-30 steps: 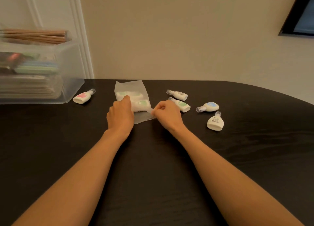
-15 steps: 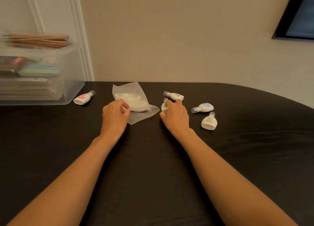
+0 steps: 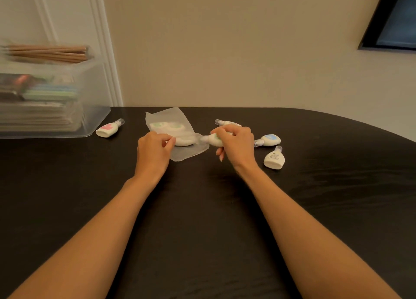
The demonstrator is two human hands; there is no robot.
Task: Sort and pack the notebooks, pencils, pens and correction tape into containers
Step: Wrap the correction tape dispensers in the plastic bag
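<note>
The black table (image 3: 202,208) fills the lower half of the frame, and nearly all your remaining work sits in a band across its middle. At the upper left stands the clear bin (image 3: 96,109). It appears to hold a stack of notebooks (image 3: 38,118) with blurred coloured items on top that may be pens, and a bundle of pencils (image 3: 47,52) rests across its rim. That part of the sorting looks done. Just left of centre lies the translucent pouch (image 3: 166,118), with what look like three correction tapes showing through it. Your left hand (image 3: 153,150) pinches the pouch's near edge between thumb and fingers, probably holding the mouth open. Your right hand (image 3: 236,145), just right of the pouch, is curled round the green correction tape (image 3: 213,140), whose capped tip points left and touches the pouch's opening. I judge you are midway through bagging the tapes, with this one about to go in. Four more lie loose: the pink tape (image 3: 109,129) beside the bin, the white tape (image 3: 227,123) just behind your right hand, the blue tape (image 3: 270,139) to its right, and the label-up tape (image 3: 274,159) lower right of that. The pouch probably goes into a container afterwards.
</note>
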